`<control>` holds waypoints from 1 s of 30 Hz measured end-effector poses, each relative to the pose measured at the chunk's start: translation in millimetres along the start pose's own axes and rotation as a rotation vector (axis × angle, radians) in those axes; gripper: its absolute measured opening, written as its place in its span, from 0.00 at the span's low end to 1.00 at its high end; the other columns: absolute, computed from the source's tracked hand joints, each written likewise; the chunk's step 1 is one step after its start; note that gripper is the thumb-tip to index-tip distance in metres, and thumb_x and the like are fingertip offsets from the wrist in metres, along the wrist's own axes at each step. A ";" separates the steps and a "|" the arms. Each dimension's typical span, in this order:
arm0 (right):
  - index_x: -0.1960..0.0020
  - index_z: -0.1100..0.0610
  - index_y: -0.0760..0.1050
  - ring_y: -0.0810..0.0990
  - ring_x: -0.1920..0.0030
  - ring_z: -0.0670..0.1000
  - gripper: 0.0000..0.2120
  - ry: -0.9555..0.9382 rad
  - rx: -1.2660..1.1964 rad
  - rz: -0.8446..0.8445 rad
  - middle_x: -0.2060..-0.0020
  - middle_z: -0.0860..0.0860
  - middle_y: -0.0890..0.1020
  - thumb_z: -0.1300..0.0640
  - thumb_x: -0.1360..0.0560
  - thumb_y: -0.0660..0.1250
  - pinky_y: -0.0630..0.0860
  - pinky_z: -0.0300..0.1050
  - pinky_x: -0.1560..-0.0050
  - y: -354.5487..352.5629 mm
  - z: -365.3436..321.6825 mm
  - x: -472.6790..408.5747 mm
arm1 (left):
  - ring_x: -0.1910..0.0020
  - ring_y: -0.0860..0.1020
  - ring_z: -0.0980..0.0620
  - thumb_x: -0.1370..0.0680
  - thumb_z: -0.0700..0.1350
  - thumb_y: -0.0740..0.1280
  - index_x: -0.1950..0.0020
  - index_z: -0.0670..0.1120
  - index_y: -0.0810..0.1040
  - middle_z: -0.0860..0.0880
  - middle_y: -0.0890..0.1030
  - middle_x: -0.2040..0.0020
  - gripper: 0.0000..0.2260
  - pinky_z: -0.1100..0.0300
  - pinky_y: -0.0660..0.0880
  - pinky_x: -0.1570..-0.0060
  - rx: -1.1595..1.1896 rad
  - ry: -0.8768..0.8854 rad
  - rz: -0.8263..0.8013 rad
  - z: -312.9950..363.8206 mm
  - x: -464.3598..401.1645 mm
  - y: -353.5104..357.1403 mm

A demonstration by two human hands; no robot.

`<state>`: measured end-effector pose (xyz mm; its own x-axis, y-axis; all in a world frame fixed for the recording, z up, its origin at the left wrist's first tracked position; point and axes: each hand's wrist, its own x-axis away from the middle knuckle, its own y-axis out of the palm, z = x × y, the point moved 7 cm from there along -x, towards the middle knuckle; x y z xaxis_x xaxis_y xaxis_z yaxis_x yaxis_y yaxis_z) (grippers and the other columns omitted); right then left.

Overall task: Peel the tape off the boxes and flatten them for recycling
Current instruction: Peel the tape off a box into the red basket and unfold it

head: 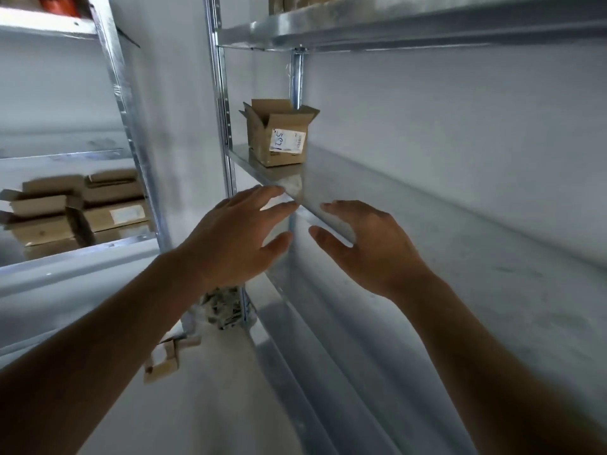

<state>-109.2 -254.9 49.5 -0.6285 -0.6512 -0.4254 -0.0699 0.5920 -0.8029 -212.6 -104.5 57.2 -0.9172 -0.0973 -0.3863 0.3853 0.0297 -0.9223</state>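
both hands reach forward with nothing in them: the left hand (241, 233) has its fingers spread and nearly straight, tips close to the front edge of a metal shelf (394, 205), and the right hand (368, 243) is likewise spread wide, fingers relaxed, over that same edge. whether any fingertip actually touches the metal cannot be told. further back on this shelf, at its left end beside the perforated steel upright (226, 126), stands a small cardboard box (279, 136), brown and matte, its top flaps standing open, a white label with handwriting and a barcode on the side facing out. the shelving is dull grey galvanised sheet, smooth and faintly streaked. on a second rack to the left lies a pile of flattened cardboard (82, 208), brown sheets stacked unevenly, one with a pale label. low down between the racks sits a blurry scrap of cardboard (164, 359) and, behind the left wrist, a tangled heap of torn scraps (223, 310).
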 end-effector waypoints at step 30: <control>0.26 0.48 0.69 0.76 0.34 0.57 0.29 0.215 0.162 0.293 0.28 0.51 0.73 0.36 0.22 0.65 0.77 0.53 0.38 169.9 39.6 -448.7 | 0.27 0.72 0.47 0.17 0.61 0.57 0.22 0.51 0.69 0.48 0.69 0.22 0.26 0.48 0.75 0.33 0.198 0.153 0.035 -391.1 -360.2 164.0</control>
<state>191.7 119.0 87.4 -0.7529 -0.3415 -0.5626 0.2488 0.6438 -0.7237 141.4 324.6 41.1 -0.9017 0.0524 -0.4291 0.4157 -0.1669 -0.8940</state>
